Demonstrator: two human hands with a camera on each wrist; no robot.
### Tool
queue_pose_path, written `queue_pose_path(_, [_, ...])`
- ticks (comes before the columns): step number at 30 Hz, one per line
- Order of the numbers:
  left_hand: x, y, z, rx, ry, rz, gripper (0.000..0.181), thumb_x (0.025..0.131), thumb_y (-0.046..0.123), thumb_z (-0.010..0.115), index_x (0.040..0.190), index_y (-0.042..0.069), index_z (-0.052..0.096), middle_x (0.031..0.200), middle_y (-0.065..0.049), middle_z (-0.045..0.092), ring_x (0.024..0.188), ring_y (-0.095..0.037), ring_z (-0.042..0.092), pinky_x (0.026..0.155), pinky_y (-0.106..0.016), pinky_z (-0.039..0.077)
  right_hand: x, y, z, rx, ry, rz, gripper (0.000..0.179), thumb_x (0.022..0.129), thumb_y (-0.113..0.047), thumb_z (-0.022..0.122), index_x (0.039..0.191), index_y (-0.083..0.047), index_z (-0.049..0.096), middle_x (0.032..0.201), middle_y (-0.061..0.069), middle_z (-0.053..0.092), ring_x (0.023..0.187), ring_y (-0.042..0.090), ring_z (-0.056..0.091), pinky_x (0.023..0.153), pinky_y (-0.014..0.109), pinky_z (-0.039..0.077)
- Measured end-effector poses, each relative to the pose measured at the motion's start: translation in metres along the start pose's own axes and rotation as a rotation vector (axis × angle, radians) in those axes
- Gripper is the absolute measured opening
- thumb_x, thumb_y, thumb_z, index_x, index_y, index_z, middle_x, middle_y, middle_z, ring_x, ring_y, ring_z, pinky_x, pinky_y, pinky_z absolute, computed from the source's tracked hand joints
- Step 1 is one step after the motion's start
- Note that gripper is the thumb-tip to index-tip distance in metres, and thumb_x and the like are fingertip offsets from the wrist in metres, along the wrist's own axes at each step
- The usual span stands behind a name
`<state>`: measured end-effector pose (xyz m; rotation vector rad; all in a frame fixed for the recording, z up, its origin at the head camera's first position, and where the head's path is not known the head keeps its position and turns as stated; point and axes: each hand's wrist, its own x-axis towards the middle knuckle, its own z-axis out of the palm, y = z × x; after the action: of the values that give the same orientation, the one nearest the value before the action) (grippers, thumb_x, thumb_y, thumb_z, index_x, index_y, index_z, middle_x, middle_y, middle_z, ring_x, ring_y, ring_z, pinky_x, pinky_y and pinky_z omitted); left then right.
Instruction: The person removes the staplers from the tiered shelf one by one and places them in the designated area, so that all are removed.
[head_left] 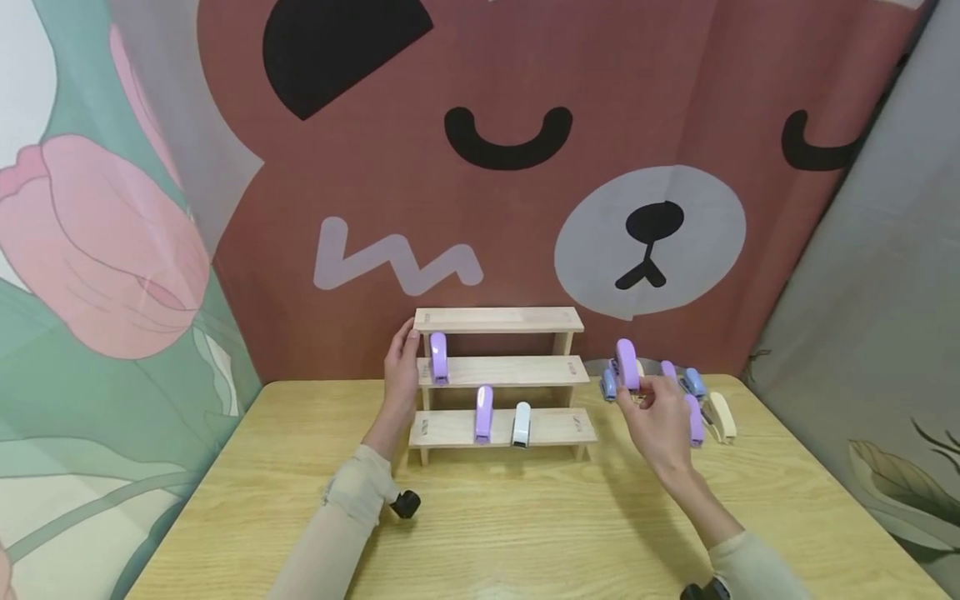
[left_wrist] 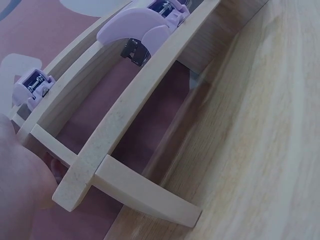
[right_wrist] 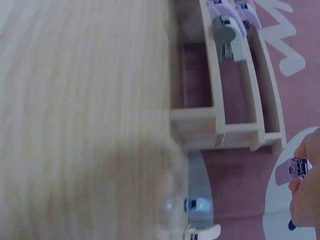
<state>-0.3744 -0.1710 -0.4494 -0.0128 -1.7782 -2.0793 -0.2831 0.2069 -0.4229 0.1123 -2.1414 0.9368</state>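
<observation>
Closest to me on the feed, the bare worktop [head_left: 487, 533] runs out from below both sets of fingers. On my right hand [head_left: 660, 425], the fingers are clamped on a lilac stapler [head_left: 627, 364], raised clear of the worktop; I judge the pinch at one end is chosen to leave the rest of it unobstructed. Just right of those fingers lie a cream stapler [head_left: 722, 418] and a purple stapler [head_left: 694, 419], with a blue stapler [head_left: 693, 382] a little beyond, grouped within easy reach, I'd guess.

Left of those fingers, on the wooden rack [head_left: 450, 429], the lowest tier carries a white stapler [head_left: 522, 425] and, beside it, a violet stapler [head_left: 484, 415]. My left hand [head_left: 401, 371] touches the rack's left end, probably to steady it; whether its fingers curl round the wood I cannot tell. Just right of them, a mauve stapler [head_left: 439, 358] occupies the middle tier's left end. Beyond all fingers hangs the bear-print backdrop [head_left: 525, 242].
</observation>
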Motion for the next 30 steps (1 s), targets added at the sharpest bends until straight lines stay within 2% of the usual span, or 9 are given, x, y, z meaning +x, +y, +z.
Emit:
queue_pose_path(6, [0.002, 0.002, 0.0, -0.004, -0.002, 0.002, 0.056, 0.101, 0.059, 0.053, 0.151, 0.032, 0.051, 0.151, 0.011, 0.048, 0.143, -0.015, 0.035, 0.117, -0.04, 0.028, 0.0, 0.018, -0.008, -0.021, -0.007, 0.028, 0.015, 0.08, -0.004, 0.078, 0.088, 0.007, 0.07, 0.078, 0.016, 0.056, 0.071, 0.027, 0.049, 0.066, 0.037, 0.036])
queue_pose_path(14, [0.003, 0.0, -0.001, -0.008, -0.01, 0.005, 0.056, 0.1, 0.06, 0.053, 0.15, 0.033, 0.051, 0.151, 0.01, 0.048, 0.143, -0.014, 0.035, 0.117, -0.039, 0.028, -0.006, 0.046, -0.016, -0.092, -0.05, 0.098, 0.016, 0.082, -0.008, 0.079, 0.081, 0.004, 0.069, 0.077, 0.013, 0.055, 0.07, 0.025, 0.049, 0.062, 0.036, 0.037])
queue_pose_path(23, [0.004, -0.001, 0.0, -0.006, 0.002, 0.006, 0.059, 0.099, 0.061, 0.054, 0.15, 0.031, 0.052, 0.15, 0.011, 0.049, 0.142, -0.015, 0.036, 0.117, -0.039, 0.029, -0.01, 0.066, -0.018, -0.11, -0.092, 0.104, 0.018, 0.082, -0.006, 0.081, 0.081, 0.008, 0.071, 0.075, 0.013, 0.058, 0.071, 0.029, 0.051, 0.065, 0.04, 0.04])
queue_pose_path(30, [0.002, -0.001, 0.0, 0.003, 0.005, 0.001, 0.058, 0.099, 0.061, 0.054, 0.15, 0.032, 0.052, 0.149, 0.011, 0.05, 0.142, -0.015, 0.036, 0.116, -0.039, 0.029, -0.009, 0.075, -0.02, -0.125, -0.189, 0.124, 0.029, 0.088, -0.017, 0.081, 0.068, -0.003, 0.065, 0.064, 0.005, 0.054, 0.06, 0.022, 0.047, 0.053, 0.035, 0.038])
